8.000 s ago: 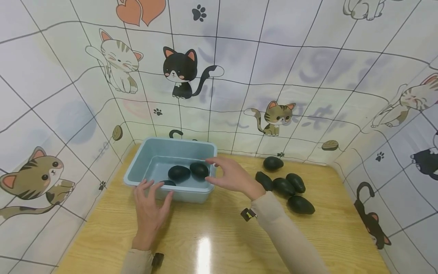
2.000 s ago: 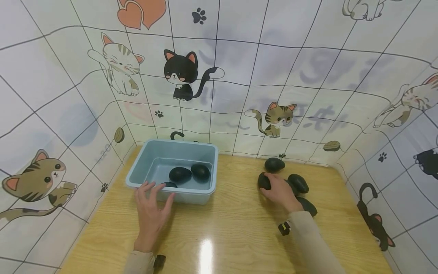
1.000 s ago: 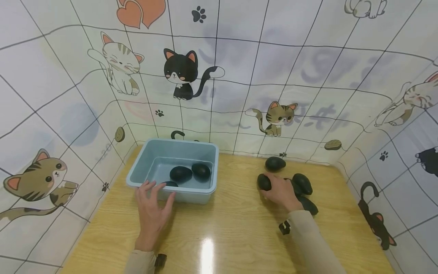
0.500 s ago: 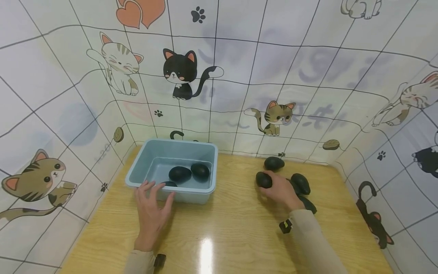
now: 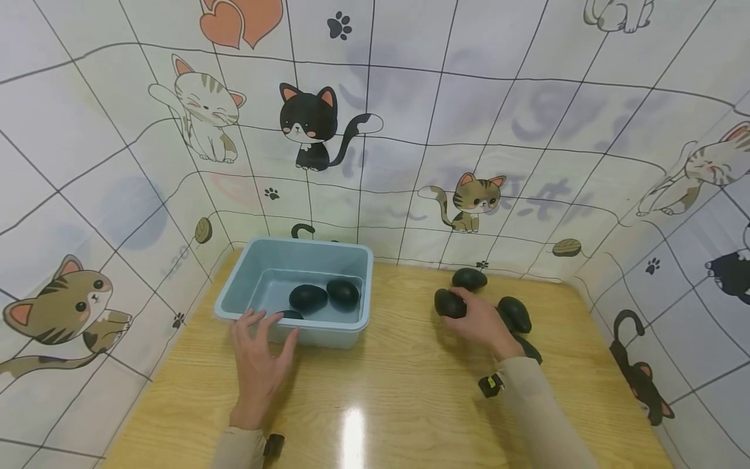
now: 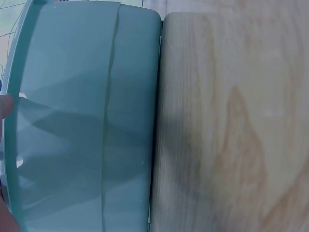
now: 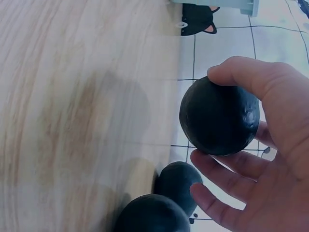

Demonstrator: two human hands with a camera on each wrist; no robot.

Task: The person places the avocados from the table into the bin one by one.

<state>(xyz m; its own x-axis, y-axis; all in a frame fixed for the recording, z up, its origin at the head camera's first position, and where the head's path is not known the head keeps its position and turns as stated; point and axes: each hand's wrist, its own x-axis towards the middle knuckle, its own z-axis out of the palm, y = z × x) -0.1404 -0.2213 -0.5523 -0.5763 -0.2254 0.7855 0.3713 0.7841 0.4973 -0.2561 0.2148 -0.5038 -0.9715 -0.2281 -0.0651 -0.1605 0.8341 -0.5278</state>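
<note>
1. A wooden table with pale yellow-brown grain; a bright streak of light shines near its front edge.
2. Behind it and on both sides, a white wall covering printed with dark grid lines.
3. Printed on it: a black-and-white cat, a brown striped cat with a pale-tipped tail, and a larger brown cat at far left.
4. Orange hearts at the top, a dark paw print beside them.
5. A faint blue disc at left.
</note>
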